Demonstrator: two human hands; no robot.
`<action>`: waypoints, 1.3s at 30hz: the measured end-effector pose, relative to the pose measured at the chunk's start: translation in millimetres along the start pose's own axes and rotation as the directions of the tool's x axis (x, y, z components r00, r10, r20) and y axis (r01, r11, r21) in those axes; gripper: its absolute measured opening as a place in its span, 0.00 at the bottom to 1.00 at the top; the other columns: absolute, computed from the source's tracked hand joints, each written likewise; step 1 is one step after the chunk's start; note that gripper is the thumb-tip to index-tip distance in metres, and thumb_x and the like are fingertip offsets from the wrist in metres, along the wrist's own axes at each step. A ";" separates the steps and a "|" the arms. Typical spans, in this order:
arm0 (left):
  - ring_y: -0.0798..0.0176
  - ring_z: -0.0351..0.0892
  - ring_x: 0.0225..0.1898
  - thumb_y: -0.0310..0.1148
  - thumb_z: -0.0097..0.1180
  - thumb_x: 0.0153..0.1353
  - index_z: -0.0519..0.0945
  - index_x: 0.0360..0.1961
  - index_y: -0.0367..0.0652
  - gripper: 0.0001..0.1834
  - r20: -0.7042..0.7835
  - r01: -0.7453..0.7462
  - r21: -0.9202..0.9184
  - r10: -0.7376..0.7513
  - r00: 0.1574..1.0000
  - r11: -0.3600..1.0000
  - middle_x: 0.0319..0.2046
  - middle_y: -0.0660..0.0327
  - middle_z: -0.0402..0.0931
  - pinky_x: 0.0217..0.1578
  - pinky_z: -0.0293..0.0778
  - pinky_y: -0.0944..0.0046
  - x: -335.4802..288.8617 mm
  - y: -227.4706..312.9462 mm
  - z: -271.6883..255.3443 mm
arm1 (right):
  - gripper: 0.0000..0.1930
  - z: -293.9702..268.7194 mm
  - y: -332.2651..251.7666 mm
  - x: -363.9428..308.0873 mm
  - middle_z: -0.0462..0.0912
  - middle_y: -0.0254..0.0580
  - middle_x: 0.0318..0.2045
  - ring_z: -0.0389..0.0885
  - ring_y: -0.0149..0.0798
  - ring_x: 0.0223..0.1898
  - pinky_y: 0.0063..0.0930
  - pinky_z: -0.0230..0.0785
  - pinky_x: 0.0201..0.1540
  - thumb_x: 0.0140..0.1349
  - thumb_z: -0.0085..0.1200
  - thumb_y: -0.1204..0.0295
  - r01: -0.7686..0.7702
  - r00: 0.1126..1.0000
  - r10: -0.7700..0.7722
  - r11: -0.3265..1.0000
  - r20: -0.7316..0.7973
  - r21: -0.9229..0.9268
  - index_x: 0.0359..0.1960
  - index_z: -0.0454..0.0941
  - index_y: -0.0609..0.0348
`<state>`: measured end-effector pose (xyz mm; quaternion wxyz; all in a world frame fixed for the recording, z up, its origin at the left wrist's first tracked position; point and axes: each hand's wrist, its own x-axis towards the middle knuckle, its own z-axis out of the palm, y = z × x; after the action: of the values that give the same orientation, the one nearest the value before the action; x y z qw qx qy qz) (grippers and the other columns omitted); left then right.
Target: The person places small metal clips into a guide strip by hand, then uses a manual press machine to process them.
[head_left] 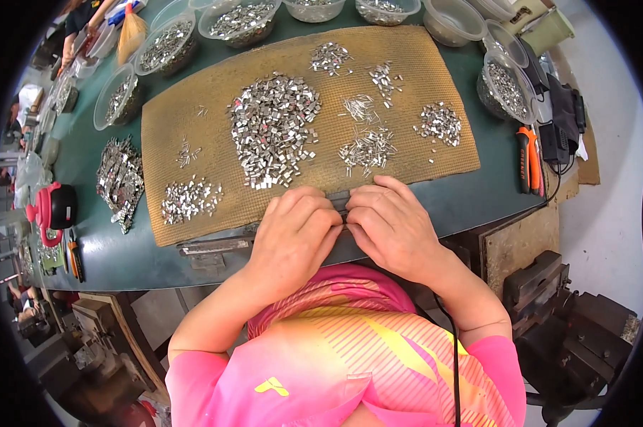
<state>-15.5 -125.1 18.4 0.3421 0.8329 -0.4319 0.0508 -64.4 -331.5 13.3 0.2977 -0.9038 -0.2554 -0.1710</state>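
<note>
My left hand (293, 231) and my right hand (391, 224) meet fingertip to fingertip at the near edge of a tan woven mat (193, 142). Between the fingers a small dark metal piece (343, 211) is pinched; most of it is hidden. A large heap of small shiny metal clips (273, 129) lies on the mat just beyond my hands. Thin metal pins (368, 149) sit to its right. Smaller piles of metal parts lie at the mat's left (190, 199), right (439, 122) and far edge (330, 57).
Clear plastic bowls of metal parts (166, 44) ring the green table's far edge (87, 171). A loose pile of parts (120, 181) lies left of the mat. Orange-handled pliers (529, 160) lie at right, a red and black tool (51, 208) at left. A dark metal bar (215, 246) rests at the near edge.
</note>
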 end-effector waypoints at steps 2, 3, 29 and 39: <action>0.53 0.78 0.51 0.25 0.68 0.54 0.80 0.40 0.43 0.13 -0.014 -0.008 0.017 0.008 1.000 1.000 0.42 0.60 0.78 0.46 0.71 0.54 -2.3 -0.1 4.4 | 0.11 -2.6 -2.2 1.0 0.79 0.41 0.43 0.80 0.43 0.51 0.48 0.69 0.63 0.56 0.63 0.78 -0.010 0.999 0.011 1.000 0.038 -0.028 0.39 0.76 0.59; 0.53 0.78 0.51 0.25 0.68 0.54 0.80 0.40 0.43 0.13 -0.025 -0.019 0.035 0.020 0.999 0.999 0.42 0.60 0.78 0.46 0.71 0.54 -2.7 0.2 5.5 | 0.11 -4.7 -2.3 1.4 0.79 0.41 0.43 0.80 0.43 0.51 0.48 0.69 0.63 0.56 0.63 0.78 -0.009 0.999 0.010 1.000 0.041 -0.028 0.39 0.76 0.59; 0.52 0.76 0.44 0.30 0.70 0.55 0.81 0.40 0.43 0.12 -0.033 0.077 0.020 -0.076 0.997 0.997 0.35 0.60 0.76 0.42 0.69 0.54 8.9 5.1 7.7 | 0.06 -52.8 61.4 -26.8 0.84 0.42 0.36 0.84 0.41 0.32 0.31 0.76 0.35 0.62 0.64 0.78 -0.466 0.875 0.443 0.880 -0.194 -0.088 0.40 0.84 0.61; 0.50 0.76 0.41 0.31 0.72 0.54 0.82 0.40 0.43 0.13 -0.021 0.119 0.048 -0.118 0.993 0.992 0.34 0.59 0.76 0.43 0.71 0.53 17.5 9.6 13.4 | 0.07 -45.1 62.1 -18.8 0.80 0.38 0.31 0.83 0.46 0.29 0.40 0.75 0.32 0.60 0.67 0.71 -0.566 0.821 0.516 0.791 -0.246 -0.233 0.32 0.80 0.56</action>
<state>-14.7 -149.1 19.8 0.3280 0.8647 -0.3772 0.0483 -51.8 -409.4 11.1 0.2163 -0.9550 0.0695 -0.1906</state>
